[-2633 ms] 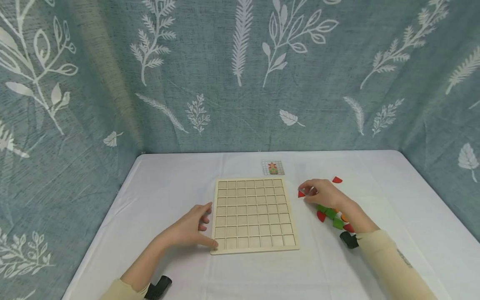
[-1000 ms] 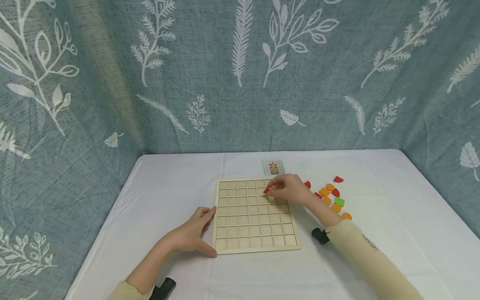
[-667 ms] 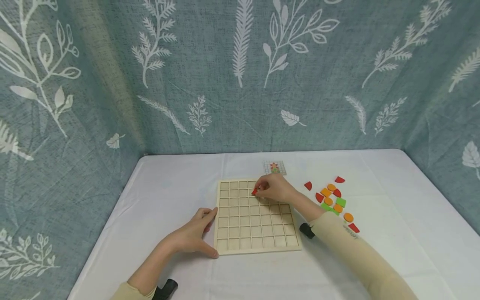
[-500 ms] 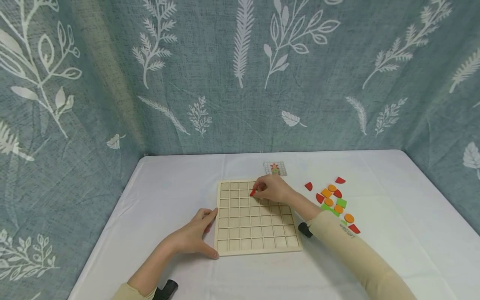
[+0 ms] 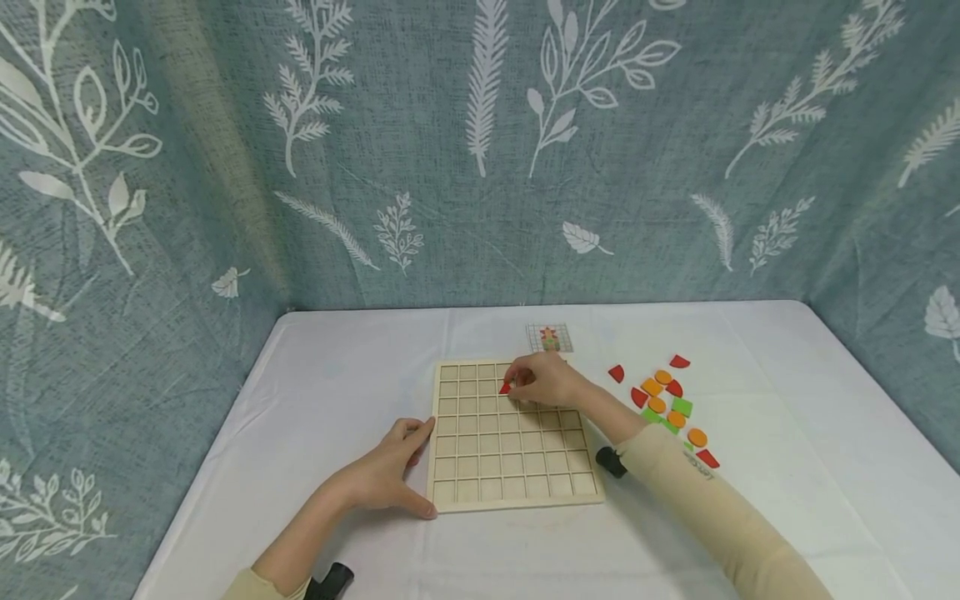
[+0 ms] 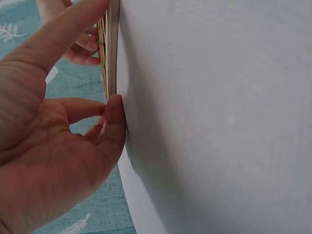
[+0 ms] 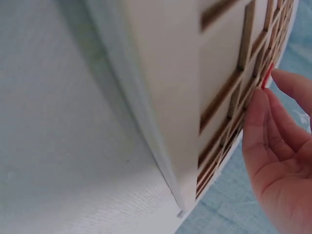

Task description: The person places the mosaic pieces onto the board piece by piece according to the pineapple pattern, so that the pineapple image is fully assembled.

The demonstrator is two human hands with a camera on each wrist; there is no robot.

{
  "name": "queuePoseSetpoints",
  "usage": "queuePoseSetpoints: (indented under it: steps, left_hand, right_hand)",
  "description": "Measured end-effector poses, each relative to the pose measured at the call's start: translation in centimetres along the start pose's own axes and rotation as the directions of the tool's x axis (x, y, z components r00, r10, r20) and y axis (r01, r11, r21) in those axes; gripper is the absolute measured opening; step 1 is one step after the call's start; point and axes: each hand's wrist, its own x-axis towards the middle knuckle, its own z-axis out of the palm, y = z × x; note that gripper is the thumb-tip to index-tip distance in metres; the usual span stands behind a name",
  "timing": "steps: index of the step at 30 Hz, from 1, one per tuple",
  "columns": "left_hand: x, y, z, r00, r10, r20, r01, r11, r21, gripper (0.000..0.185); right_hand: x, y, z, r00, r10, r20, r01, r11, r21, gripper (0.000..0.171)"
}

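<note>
A pale wooden grid board (image 5: pixel 495 506) lies on the white table. Over its second row from the back, my right hand (image 5: pixel 550 381) pinches a red piece (image 5: pixel 505 388) between thumb and fingertips. The right wrist view shows this red piece (image 7: pixel 267 75) edge-on, at the grid's ridges; whether it is seated in a square I cannot tell. My left hand (image 5: pixel 384 473) rests against the board's left edge, thumb by the near left corner and fingers spread farther up. In the left wrist view the fingertips (image 6: pixel 115 105) touch the board's side.
Right of the board lie loose flat pieces: red quarter-circles (image 5: pixel 617 373), orange discs (image 5: pixel 697 437), an orange square (image 5: pixel 652 387) and green squares (image 5: pixel 682 407). A small card (image 5: pixel 549 337) with a coloured pattern on a grid lies behind the board. A patterned curtain (image 5: pixel 450 150) hangs behind the table.
My right hand has picked up a red piece on the right and carried it left onto the board. Over the last half second it has barely moved. The left hand stays at the board's edge.
</note>
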Motion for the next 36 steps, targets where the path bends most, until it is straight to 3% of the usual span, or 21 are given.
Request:
queuePoseSetpoints:
  steps: [10,15,21,27,36]
  left_hand:
    - [0.0,-0.2,0.3,1.000,0.006,-0.008,-0.006,1.000,-0.008,0.121]
    - [-0.1,-0.2,0.2,1.000,0.007,-0.025,-0.007,1.000,0.006,0.121]
    - [-0.2,-0.3,0.0,1.000,0.005,-0.030,-0.005,1.000,0.009,0.120]
    - [-0.2,-0.2,0.0,0.999,0.007,-0.037,-0.007,1.000,0.009,0.121]
    - [0.0,-0.1,0.1,0.999,0.042,-0.011,-0.042,0.999,-0.014,0.121]
  right_hand:
    - [-1.9,1.2,-0.8,0.997,-0.035,-0.072,0.034,0.999,-0.011,0.022]
    - [-4.0,2.2,-2.3,0.986,0.052,-0.156,-0.050,0.999,0.013,0.022]
    - [-6.8,4.9,-4.5,0.952,0.183,-0.246,-0.190,0.982,-0.005,0.023]
    - [-8.7,7.2,-6.2,0.928,0.270,-0.258,-0.284,0.959,-0.016,0.028]
    - [-9.2,8.7,-6.7,0.922,0.327,-0.207,-0.339,0.940,-0.028,0.036]
